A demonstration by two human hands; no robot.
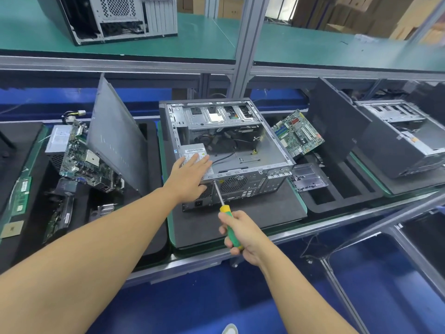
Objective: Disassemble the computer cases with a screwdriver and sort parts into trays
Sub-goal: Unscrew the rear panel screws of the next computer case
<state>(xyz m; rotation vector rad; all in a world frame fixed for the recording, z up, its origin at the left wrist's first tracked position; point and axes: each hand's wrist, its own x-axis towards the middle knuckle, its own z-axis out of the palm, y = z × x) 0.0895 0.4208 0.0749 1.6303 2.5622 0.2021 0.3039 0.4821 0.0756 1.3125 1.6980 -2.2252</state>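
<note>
Green-and-yellow plastic fills the right hand [237, 233]: it grips the handle of the screwdriver [219, 194], in front of the case [252, 186]. The shaft slopes up and away, and its tip sits at the top edge of the case's rear panel. It seems to be on a screw, though the head is too small to make out. Just left of the tip the left hand [192, 173] lies flat, fingers straight and spread. It presses on the power supply [193, 150] in the case's near-left corner, with the thumb down over the rear panel. The case lies on its side, open at the top, on a dark foam tray [240, 220], with loose cables inside.

I judge the step in hand to be freeing the power supply. The shaft meets the panel at a slant, so the tip could ride out of the screw and chew its head. It could also skid left into the thumb just beside it. A loosened screw could drop into the case or onto the foam. The cables may snag the supply when it is lifted.

Left of the case a panel [115, 141] leans over a board [81, 160]. Right of the case lies a second board [298, 133], and further right a second case [397, 138]. Beyond the case, on a green shelf [204, 39], stands a third case [115, 18].
</note>
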